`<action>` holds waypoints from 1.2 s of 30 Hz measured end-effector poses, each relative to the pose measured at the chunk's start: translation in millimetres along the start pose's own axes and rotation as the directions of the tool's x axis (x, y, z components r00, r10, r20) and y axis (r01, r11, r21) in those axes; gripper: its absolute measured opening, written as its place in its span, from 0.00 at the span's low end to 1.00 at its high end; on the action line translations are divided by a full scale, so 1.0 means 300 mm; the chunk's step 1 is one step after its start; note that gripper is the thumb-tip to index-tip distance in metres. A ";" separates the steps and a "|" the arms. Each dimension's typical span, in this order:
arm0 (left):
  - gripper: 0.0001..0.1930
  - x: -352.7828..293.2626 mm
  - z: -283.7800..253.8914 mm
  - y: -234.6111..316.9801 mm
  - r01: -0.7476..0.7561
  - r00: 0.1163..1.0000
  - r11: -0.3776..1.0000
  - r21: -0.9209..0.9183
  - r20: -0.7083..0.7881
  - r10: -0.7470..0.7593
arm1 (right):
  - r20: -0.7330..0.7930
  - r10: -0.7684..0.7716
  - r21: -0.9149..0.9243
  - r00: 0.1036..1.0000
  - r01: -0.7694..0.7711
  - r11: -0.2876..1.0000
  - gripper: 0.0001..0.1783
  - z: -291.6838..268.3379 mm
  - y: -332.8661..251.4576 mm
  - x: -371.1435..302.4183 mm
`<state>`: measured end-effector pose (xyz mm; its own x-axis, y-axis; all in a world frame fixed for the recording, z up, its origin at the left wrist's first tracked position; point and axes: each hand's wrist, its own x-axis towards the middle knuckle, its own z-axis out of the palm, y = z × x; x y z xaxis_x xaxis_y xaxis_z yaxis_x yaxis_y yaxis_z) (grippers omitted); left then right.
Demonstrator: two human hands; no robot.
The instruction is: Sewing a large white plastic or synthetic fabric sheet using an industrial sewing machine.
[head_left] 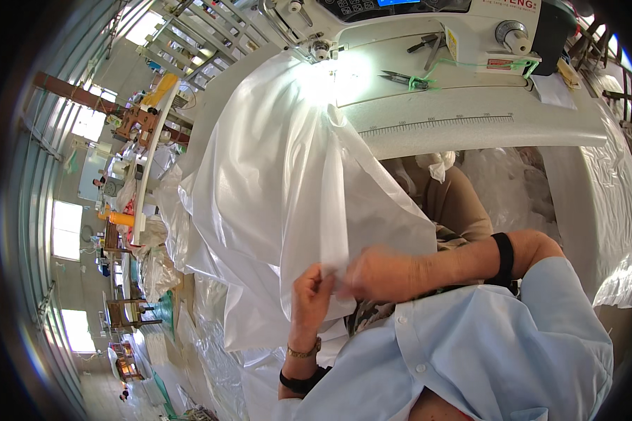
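A large sheet of shiny white fabric (260,175) hangs from under the lit needle area of a sewing machine (498,31) down over my lap. Its folded edge runs straight toward me. My left hand (310,298) pinches that edge at its near end, thumb and fingers pressed together. Right beside it, my right hand (383,274) is at the same end of the edge. Motion smears its fingers, so whether they grip the fabric is unclear.
On the machine bed lie thread snips (406,80) with green thread and a dark-handled tool (423,43). A ruler scale (442,123) runs along the bed's front. White sheeting (600,224) hangs at the right. Other worktables (151,154) stand at the left.
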<state>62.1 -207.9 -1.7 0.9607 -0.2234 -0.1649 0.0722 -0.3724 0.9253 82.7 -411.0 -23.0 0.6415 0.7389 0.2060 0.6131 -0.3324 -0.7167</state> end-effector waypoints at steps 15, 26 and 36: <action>0.16 0.137 -0.205 0.258 -0.357 0.725 0.910 0.213 -0.551 0.413 | -0.001 0.835 0.973 0.551 -0.193 0.129 0.35 0.080 0.282 0.314; 0.11 0.141 -0.261 0.101 -0.294 0.730 0.811 0.506 -0.428 0.532 | 0.206 -0.096 0.825 0.974 -0.120 0.552 0.07 0.020 0.048 0.110; 0.07 -0.013 -0.077 -0.084 -0.083 0.735 0.682 0.727 -0.418 0.534 | 0.440 0.236 0.729 0.866 -0.499 0.469 0.14 0.020 0.146 -0.094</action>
<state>62.7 -176.8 -16.5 0.8566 0.0134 0.5158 -0.2249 -0.8900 0.3966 88.7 -442.8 -64.3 0.4976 0.8195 -0.2843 -0.3686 -0.0969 -0.9245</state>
